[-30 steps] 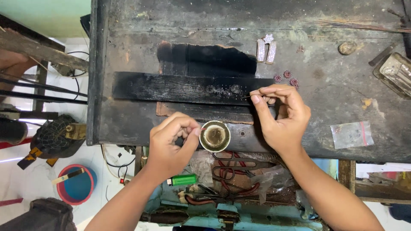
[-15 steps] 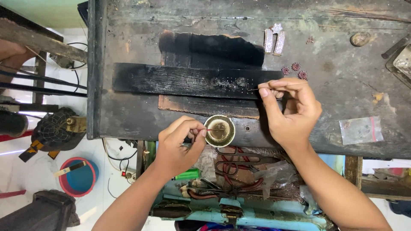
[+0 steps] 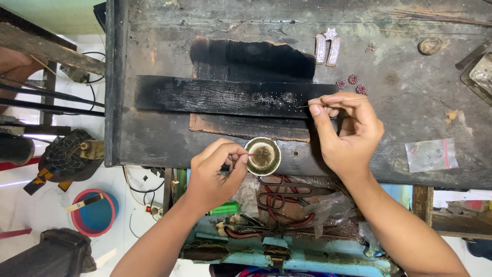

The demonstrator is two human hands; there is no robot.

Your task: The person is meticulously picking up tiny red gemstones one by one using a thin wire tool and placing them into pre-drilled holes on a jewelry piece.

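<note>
Nearest the viewer, below the small round brass dish (image 3: 263,156), a cluttered blue drawer (image 3: 287,246) is lying open under the bench edge, holding red-handled scissors (image 3: 289,192) and one green lighter (image 3: 224,209).

The left hand (image 3: 215,172) is sitting just left of the dish, its thumb and fingertips pinched together on a thin red-tipped stick (image 3: 256,154) whose tip is reaching over the dish's rim into the bowl. Whether the tip is touching the contents cannot be told.

The dish itself is resting at the near edge of the dark, worn wooden bench (image 3: 400,102).

Right of the dish and slightly beyond it, the right hand (image 3: 348,131) is hovering above the bench, thumb and forefinger closed on a fine wire-like pin (image 3: 303,106); the pin's free end is pointing left over the charred black wooden plank (image 3: 230,96) that is lying just beyond the dish. One brown flat board (image 3: 246,127) is showing between plank and dish.

Far right of the dish, one small clear plastic bag (image 3: 431,154) is lying flat.

Beyond the dish, past the plank, three small dark red round jewel clusters (image 3: 352,83) are sitting close together, just beyond the right hand. Farther still, two sparkling white stone-set strips (image 3: 327,48) are lying side by side, and one rounded brown lump (image 3: 429,46) is sitting to their right.

Left of the dish, off the bench, one red-rimmed blue bowl (image 3: 94,211) is standing on the floor.
</note>
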